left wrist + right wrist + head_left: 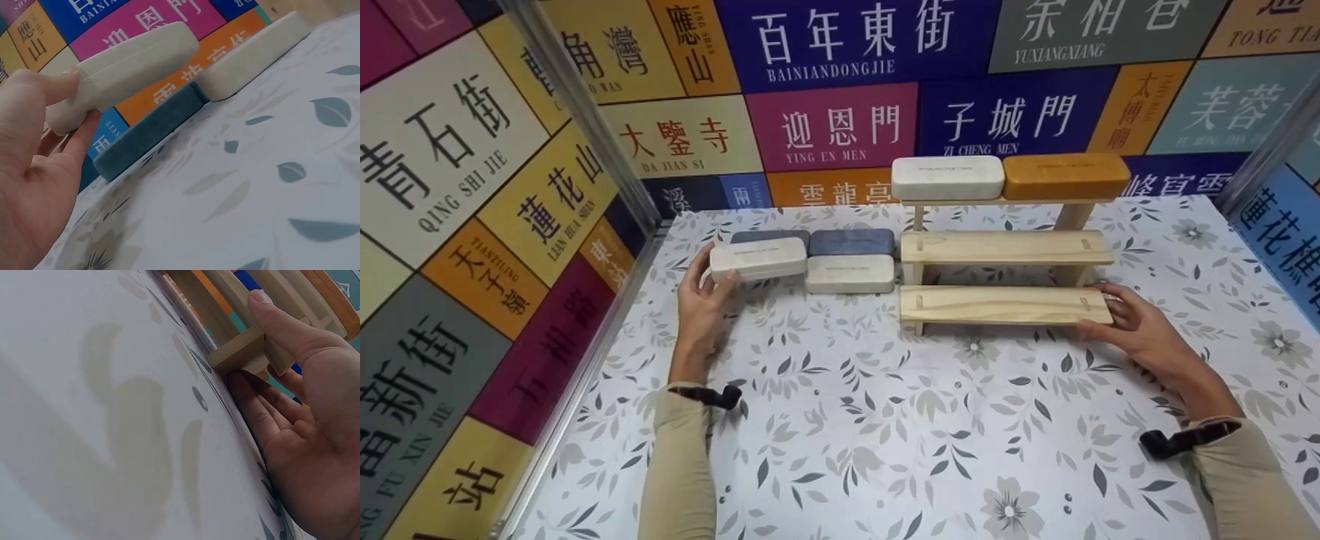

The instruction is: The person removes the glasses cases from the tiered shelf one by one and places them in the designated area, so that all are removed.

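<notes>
My left hand (703, 300) grips a cream glasses case (758, 259) by its left end. In the left wrist view that case (135, 67) is raised off the table, thumb on one side and fingers under it. A second cream case (850, 274) lies to its right, in front of a blue-grey case (852, 242). Another blue-grey case (771, 235) shows partly behind the held one. At the right, my right hand (1144, 330) holds the right end of the lowest step of a wooden three-tier stand (1005, 306), thumb on top and fingers beneath in the right wrist view.
A white case (948, 178) and an orange-yellow case (1066, 176) sit side by side on the stand's top step. The table (885, 435) wears a leaf-patterned cover. Walls of colourful sign panels (832, 126) rise behind and at the left.
</notes>
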Demonstrator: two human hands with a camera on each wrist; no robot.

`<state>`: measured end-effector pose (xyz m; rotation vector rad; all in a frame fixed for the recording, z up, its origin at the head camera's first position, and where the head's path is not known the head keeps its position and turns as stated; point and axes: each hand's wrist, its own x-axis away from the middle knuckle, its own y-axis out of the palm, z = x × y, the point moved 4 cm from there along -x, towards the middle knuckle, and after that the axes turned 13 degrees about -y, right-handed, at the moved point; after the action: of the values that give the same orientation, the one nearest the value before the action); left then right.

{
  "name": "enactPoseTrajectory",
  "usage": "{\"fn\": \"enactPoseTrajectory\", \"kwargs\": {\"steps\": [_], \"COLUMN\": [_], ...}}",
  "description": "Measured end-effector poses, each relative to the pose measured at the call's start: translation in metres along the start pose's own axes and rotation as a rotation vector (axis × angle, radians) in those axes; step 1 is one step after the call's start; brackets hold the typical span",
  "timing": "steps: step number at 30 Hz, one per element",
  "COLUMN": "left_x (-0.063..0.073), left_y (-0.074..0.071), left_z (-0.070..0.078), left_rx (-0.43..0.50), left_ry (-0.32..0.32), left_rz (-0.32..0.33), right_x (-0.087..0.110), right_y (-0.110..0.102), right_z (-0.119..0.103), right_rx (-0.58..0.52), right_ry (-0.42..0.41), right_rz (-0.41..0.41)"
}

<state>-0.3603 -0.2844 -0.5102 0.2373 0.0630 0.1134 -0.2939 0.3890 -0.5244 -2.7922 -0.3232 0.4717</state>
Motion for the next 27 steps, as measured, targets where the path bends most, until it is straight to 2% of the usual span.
{"fn": "enactPoseTrajectory", "kwargs": {"steps": [4,10,14,19,27], "left_x": [-0.001,-0.001,0.000,0.000,0.000], "left_y": [-0.008,-0.014,-0.016,-0.018,-0.020], "left_z": [-0.003,-0.007,-0.009,-0.010,-0.012], "left_rx": [0.007,-0.035,-0.050,-0.078,-0.095], "left_ry": [-0.016,-0.058,-0.081,-0.106,-0.119], "left_rz": [0.019,0.029,0.011,-0.001,0.014], "right_x": [0.000,0.000,0.000,0.000,0.000], "right_y": [0.000,-0.001,-0.002,-0.001,0.000], "right_z": [0.000,0.000,0.000,0.000,0.001], "right_rx": [0.012,0.029,0.032,0.003,-0.050], "right_ry": [0.015,0.018,0.022,0.006,-0.015], "right_rz": [0.000,-0.009,-0.008,-0.003,0.005]}}
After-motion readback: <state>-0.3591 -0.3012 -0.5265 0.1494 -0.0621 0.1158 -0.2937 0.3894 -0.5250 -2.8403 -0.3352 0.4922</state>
